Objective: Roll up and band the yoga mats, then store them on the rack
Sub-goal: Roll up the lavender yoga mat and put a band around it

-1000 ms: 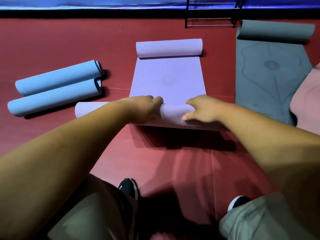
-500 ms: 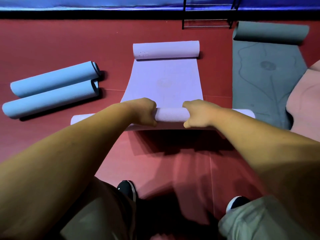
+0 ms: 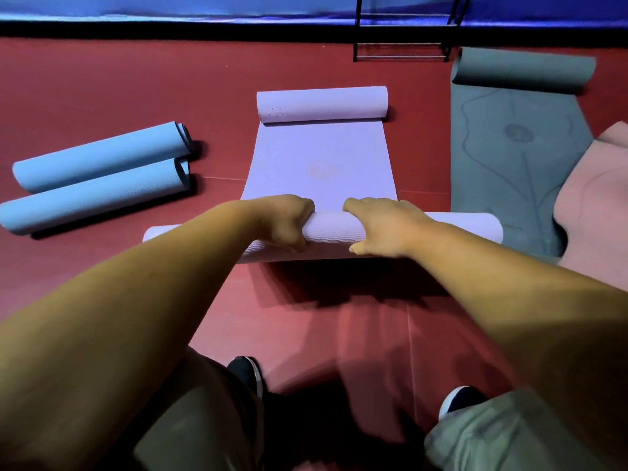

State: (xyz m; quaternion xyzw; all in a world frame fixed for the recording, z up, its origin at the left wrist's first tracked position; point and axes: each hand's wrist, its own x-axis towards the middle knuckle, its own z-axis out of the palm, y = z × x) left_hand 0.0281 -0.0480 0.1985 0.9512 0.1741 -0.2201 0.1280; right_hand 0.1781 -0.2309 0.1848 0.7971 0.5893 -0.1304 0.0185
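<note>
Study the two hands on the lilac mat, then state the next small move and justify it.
Probably roll the lilac yoga mat forward one turn. The left hand and right hand grip its rolled near end around the middle. A flat stretch lies ahead of the roll, up to the curled far end, so banding seems premature.

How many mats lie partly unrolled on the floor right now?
3: the purple mat in the centre, the grey mat to its right, and the pink mat at the right edge, partly cut off. More may lie out of frame.
</note>
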